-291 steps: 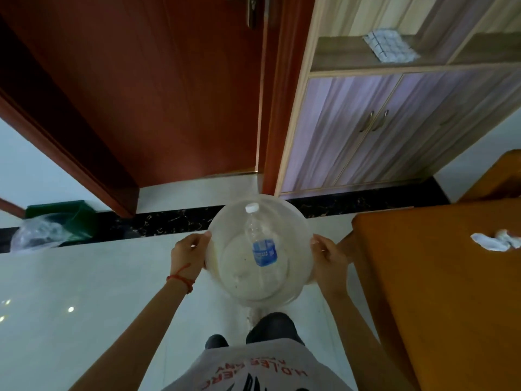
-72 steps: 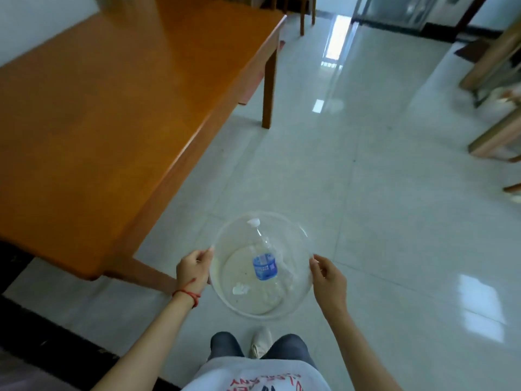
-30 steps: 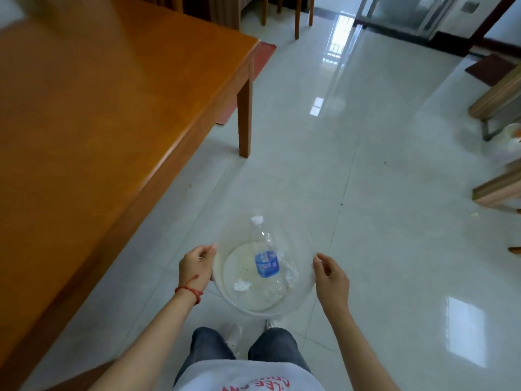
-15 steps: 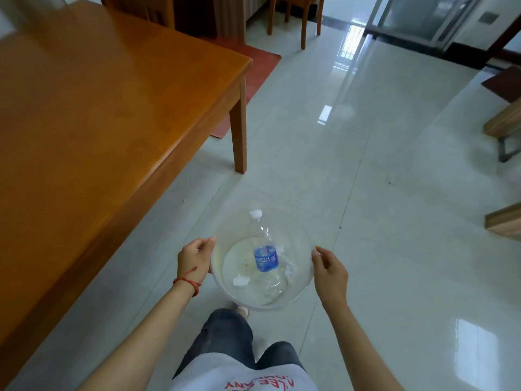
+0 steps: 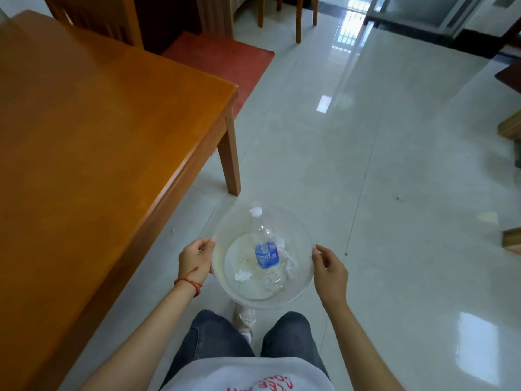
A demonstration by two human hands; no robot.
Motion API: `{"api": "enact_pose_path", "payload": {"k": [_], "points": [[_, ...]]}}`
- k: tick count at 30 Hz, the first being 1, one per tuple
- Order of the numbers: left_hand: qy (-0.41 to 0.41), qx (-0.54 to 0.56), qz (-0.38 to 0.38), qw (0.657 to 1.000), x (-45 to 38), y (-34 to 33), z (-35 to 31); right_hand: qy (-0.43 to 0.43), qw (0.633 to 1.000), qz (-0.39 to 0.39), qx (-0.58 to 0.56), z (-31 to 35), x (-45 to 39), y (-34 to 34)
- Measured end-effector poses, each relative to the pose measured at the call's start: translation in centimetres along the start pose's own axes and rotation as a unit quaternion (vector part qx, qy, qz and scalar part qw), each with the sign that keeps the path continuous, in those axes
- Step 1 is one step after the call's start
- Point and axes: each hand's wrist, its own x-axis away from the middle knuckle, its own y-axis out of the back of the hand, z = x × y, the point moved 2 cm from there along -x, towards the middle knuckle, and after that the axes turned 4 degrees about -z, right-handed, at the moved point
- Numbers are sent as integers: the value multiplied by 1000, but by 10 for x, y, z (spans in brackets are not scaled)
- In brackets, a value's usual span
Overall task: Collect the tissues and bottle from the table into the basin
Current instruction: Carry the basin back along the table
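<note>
I carry a round clear plastic basin [image 5: 298,227] in front of my waist, above the floor. My left hand [image 5: 196,256] grips its left rim and my right hand [image 5: 329,270] grips its right rim. Inside lies a clear plastic bottle [image 5: 265,244] with a blue label and white cap, its cap pointing away from me. Two crumpled white tissues lie in the basin too: one tissue [image 5: 243,275] left of the bottle, another tissue [image 5: 287,259] right of it. The orange wooden table [image 5: 93,131] stands to my left with nothing on the part I see.
The table's corner leg [image 5: 229,156] stands just ahead of the basin. A red mat [image 5: 222,60] and chair legs [image 5: 298,18] lie farther ahead. Wooden furniture [image 5: 510,128] lines the right edge. Glossy pale tiles [image 5: 366,165] stretch ahead and to the right.
I have walked forward along the table; its far corner and leg have come closer. A second tissue has joined the bottle in the basin since the earliest frame. Both hands keep their hold.
</note>
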Motion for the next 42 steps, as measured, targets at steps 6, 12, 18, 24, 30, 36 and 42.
{"api": "enact_pose_path", "payload": {"k": [6,12,18,24,30,36,42], "points": [[31,-23,-8,999,-63,-30,-12,-17,1000,25,1,11,-70,-30],[81,-23,-31,996,-118,-72,-6,-22,998,53,34,4,-143,-61],[126,-8,-49,991,-181,-114,31,-32,995,80,57,-22,-208,-106],[157,14,-64,986,-248,-158,92,-37,994,84,65,-75,-263,-167],[180,24,-62,981,-308,-203,163,-61,992,87,70,-149,-310,-237],[175,15,-61,983,-361,-241,222,-85,990,88,66,-214,-353,-299],[166,-3,-71,984,-409,-272,268,-119,989,75,36,-261,-383,-349]]}}
